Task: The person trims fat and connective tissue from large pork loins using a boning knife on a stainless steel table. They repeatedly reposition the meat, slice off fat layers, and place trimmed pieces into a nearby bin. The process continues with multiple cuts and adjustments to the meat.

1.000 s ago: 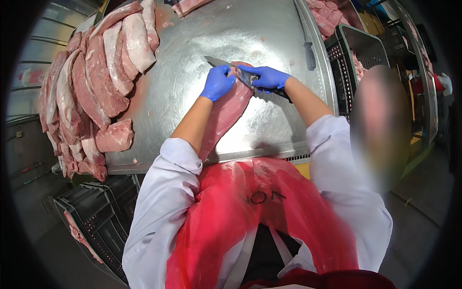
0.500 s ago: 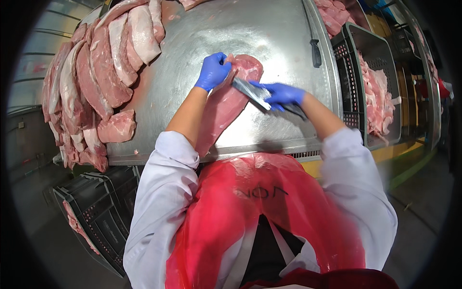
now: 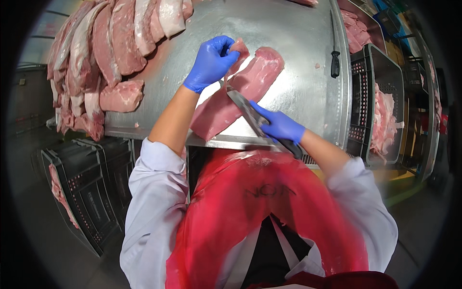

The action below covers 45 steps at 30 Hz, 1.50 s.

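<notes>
A long pink loin of meat (image 3: 255,83) lies on the steel table, slanting from near left to far right. My left hand (image 3: 211,65), in a blue glove, pinches a thin meat strip (image 3: 239,49) and holds it up off the loin's left side. The strip's far end stands apart from the loin. My right hand (image 3: 283,128), also blue-gloved, is closed round the dark handle of a knife (image 3: 244,107). Its blade points far left across the loin, and its tip is close to the base of the strip, below my left fingers.
Many-layered meat slabs (image 3: 103,43) are heaped at the table's left. On the steel table (image 3: 308,91), a black-handled steel rod (image 3: 335,60) lies near the right edge. Dark crates (image 3: 362,101) with meat trimmings stand at the right. More dark crates (image 3: 91,192) are below, at left.
The strip has come away from the loin's far end and is lifted in my left hand. My right hand has drawn the knife nearer to me along the loin. The whole view has shifted.
</notes>
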Tool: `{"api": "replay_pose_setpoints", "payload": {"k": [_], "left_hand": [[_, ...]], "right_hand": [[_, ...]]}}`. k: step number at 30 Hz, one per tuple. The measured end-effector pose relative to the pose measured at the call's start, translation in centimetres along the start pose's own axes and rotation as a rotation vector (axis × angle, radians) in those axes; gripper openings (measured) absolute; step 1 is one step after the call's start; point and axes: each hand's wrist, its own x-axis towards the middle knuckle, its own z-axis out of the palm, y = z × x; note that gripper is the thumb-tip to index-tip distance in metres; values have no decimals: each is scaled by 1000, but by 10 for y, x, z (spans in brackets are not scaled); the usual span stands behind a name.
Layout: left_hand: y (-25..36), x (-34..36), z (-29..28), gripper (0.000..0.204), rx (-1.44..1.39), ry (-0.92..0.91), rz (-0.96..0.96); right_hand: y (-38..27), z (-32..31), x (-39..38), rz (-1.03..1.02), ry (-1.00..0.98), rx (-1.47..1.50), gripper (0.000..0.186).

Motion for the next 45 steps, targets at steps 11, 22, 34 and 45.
{"api": "replay_pose_setpoints", "payload": {"k": [11,22,34,45], "left_hand": [[56,-270,-175,10,89,581,-22],[-83,-248,-1,76,884,68,-129],[-141,-80,-28,59,67,-130,-623],[108,105,65,42,-949,-341,-194]], "right_hand": [[1,56,34,-261,-277,-267,75],[12,23,114,-192,480,-381,78],[60,72,-18,41,172,-510,89],[157,31,-191,65,595,101,82]]}}
